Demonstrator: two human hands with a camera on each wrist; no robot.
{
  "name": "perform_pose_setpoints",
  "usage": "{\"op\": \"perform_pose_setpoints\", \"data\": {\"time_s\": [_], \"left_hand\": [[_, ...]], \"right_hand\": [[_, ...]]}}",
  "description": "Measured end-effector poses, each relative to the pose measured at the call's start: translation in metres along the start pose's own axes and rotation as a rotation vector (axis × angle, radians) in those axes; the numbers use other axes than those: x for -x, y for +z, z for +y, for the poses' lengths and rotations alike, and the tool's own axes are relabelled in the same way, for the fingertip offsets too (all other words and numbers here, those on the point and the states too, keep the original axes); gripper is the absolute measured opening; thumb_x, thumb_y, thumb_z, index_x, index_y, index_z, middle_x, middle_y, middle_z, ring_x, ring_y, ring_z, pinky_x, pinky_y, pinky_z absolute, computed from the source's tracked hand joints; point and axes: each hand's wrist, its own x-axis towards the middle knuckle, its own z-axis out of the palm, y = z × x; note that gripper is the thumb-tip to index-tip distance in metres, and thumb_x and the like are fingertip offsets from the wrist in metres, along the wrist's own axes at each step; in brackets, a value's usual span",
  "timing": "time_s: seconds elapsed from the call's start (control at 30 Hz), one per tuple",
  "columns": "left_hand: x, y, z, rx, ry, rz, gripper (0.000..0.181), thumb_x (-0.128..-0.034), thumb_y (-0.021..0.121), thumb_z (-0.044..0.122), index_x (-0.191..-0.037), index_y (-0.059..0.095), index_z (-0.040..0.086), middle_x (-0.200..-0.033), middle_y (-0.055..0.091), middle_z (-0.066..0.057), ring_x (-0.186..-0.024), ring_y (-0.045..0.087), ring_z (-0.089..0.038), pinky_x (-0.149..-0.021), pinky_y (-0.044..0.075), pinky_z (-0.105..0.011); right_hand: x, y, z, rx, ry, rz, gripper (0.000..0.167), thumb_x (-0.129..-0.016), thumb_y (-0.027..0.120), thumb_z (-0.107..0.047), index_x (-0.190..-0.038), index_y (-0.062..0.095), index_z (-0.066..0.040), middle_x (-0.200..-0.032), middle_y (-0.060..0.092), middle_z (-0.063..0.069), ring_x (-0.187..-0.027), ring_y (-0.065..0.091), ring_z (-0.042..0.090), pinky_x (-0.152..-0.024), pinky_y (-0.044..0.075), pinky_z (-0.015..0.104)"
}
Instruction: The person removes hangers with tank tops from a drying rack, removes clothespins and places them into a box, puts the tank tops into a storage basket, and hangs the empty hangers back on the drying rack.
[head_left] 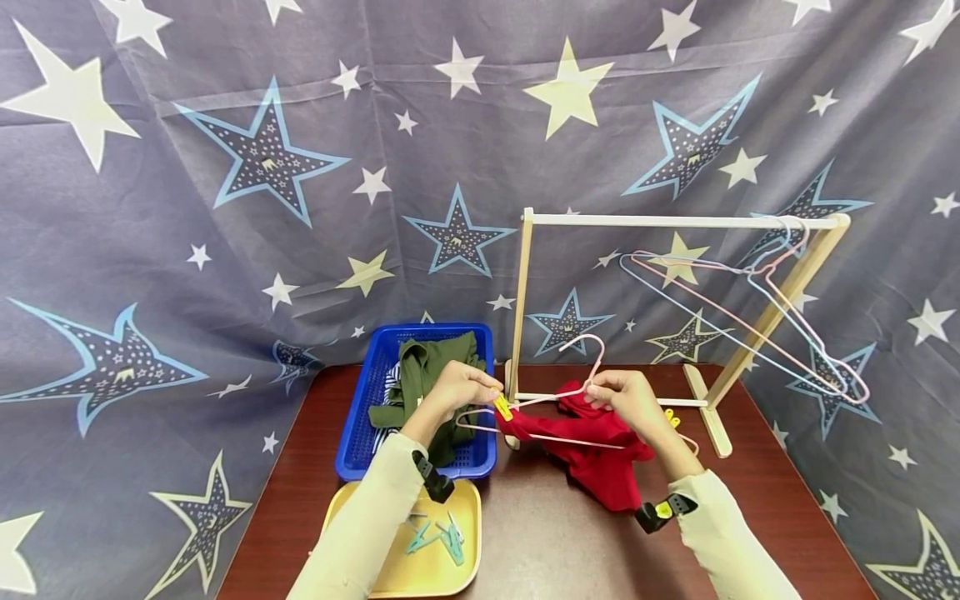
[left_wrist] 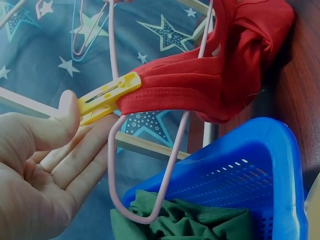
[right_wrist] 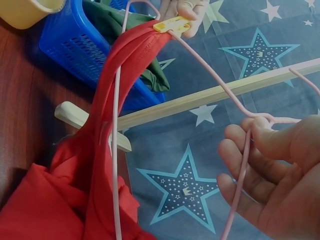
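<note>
My left hand (head_left: 459, 390) pinches a yellow clothespin (left_wrist: 110, 95) between thumb and fingers. The clothespin sits on a red garment (head_left: 600, 458) where its strap-like edge wraps the pink hanger (left_wrist: 113, 40). Just below the hook, my right hand (head_left: 626, 396) holds the hanger's neck with thumb and curled fingers. The garment drapes over the hanger and hangs down toward the table. Past the right wrist, a second yellow clothespin (head_left: 670, 417) shows near the hanger's other end; the forearm partly hides that side.
A wooden rack (head_left: 637, 221) stands behind, with pink and blue hangers (head_left: 806, 333) at its right end. Left of my hands is a blue basket (head_left: 342, 446) holding green and striped clothes. In front, a yellow tray (head_left: 472, 567) holds several teal clothespins (head_left: 452, 540).
</note>
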Motion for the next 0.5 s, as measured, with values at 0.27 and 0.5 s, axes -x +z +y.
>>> {"op": "perform_pose_setpoints", "data": {"time_s": [0.27,0.5], "left_hand": [[0.0008,0.0031,0.0013,-0.03,0.028,0.108,0.01,-0.0803,0.08,-0.003,-0.09,0.081,-0.001,-0.09,0.079,-0.016,-0.068,0.072,-0.011,-0.077,0.064,-0.037],[0.0015,0.0015,0.0029,-0.035,0.039,0.187,0.007,-0.0814,0.08,-0.001,-0.088,0.082,0.001,-0.089,0.079,-0.016,-0.067,0.074,-0.014,-0.066,0.063,-0.029]], "right_hand": [[0.0007,0.0012,-0.0005,-0.021,0.0,0.001,0.02,-0.097,0.061,0.006,-0.104,0.064,0.024,-0.095,0.07,0.037,-0.066,0.066,0.001,-0.063,0.059,0.019],[0.0004,0.0024,-0.0006,-0.032,-0.001,-0.005,0.02,-0.097,0.06,0.006,-0.105,0.064,0.024,-0.097,0.069,0.038,-0.067,0.066,0.001,-0.065,0.061,0.022]]}}
